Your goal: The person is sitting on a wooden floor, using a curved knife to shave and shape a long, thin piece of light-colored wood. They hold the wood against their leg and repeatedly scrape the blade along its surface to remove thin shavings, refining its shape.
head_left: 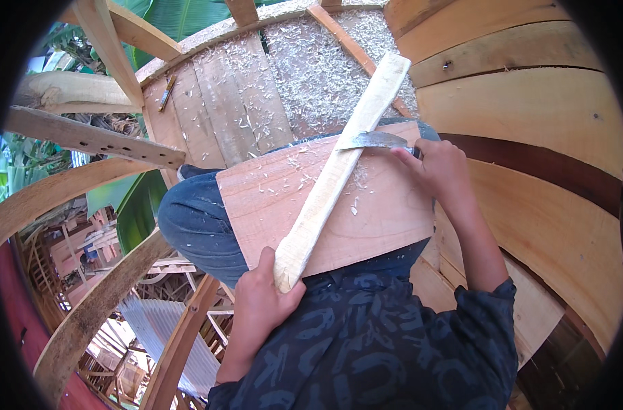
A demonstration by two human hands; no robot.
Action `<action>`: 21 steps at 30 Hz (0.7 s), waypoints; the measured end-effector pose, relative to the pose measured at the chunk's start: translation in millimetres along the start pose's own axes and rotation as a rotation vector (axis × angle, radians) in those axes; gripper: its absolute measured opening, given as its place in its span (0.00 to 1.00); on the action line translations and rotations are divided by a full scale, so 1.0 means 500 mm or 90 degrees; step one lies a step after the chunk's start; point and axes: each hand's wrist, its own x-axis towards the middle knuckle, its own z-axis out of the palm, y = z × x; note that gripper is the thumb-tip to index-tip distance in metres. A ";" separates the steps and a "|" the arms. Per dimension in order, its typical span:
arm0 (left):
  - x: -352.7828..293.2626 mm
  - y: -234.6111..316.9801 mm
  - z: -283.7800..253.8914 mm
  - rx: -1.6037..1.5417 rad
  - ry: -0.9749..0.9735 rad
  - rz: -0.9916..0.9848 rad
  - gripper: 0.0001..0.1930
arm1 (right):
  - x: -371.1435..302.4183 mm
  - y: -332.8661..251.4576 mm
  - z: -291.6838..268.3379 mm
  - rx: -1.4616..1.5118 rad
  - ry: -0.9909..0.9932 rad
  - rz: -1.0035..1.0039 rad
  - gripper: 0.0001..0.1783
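My left hand (262,298) is closed round the near end of a long pale piece of wood (325,191), roughly carved into a narrow, flat-sided shape. The wood slants away to the upper right across a thin wooden board (284,212) lying on my lap. In my right hand (436,171) is a knife with a curved metal blade (373,140). Its blade lies across the upper half of the carved wood. The handle is mostly hidden in my fist. Small shavings (354,205) are scattered on the board.
Plank flooring (219,102) ahead is thick with wood shavings (311,75). A narrow wooden strip (346,41) lies there, and a small slim object (166,93) rests at the left. Plank walling (523,102) rises on the right; open wooden framing (96,140) stands on the left.
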 end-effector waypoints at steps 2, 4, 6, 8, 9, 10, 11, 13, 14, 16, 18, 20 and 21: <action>0.000 -0.001 0.000 0.006 0.000 -0.002 0.23 | 0.001 0.002 0.007 -0.003 0.019 -0.007 0.36; -0.001 0.002 0.000 0.008 0.005 0.002 0.23 | 0.001 0.005 0.011 0.005 0.007 0.011 0.35; -0.002 0.002 -0.001 0.006 0.008 0.006 0.23 | 0.001 0.004 0.005 0.009 -0.003 0.018 0.34; -0.001 0.003 -0.001 0.003 0.008 0.013 0.23 | 0.000 0.000 -0.006 0.009 -0.011 0.018 0.35; -0.002 0.004 -0.002 0.006 0.007 0.007 0.23 | -0.001 0.003 0.000 0.001 0.022 0.016 0.36; -0.003 0.006 -0.003 0.010 0.006 0.001 0.23 | 0.000 0.010 0.013 -0.006 0.055 0.015 0.37; -0.004 0.007 -0.004 0.013 0.005 -0.004 0.23 | 0.002 0.019 0.018 -0.014 0.088 0.013 0.39; -0.039 -0.029 -0.013 0.007 -0.004 -0.013 0.23 | 0.054 0.103 -0.041 0.062 -0.013 0.315 0.40; -0.045 -0.042 -0.019 0.004 -0.005 -0.016 0.23 | 0.052 0.099 -0.057 0.041 -0.002 0.283 0.40; -0.040 -0.034 -0.024 -0.033 -0.001 -0.033 0.22 | 0.030 0.090 -0.080 -0.007 0.013 0.213 0.40; -0.055 -0.029 -0.023 -0.051 -0.025 -0.065 0.22 | -0.004 0.012 -0.063 -0.005 0.023 0.079 0.39; -0.042 -0.024 -0.020 -0.042 -0.014 -0.057 0.22 | -0.025 -0.040 -0.026 0.013 -0.041 -0.007 0.39; -0.042 -0.026 -0.020 -0.035 -0.012 -0.058 0.22 | -0.031 -0.053 -0.020 0.029 -0.047 -0.007 0.39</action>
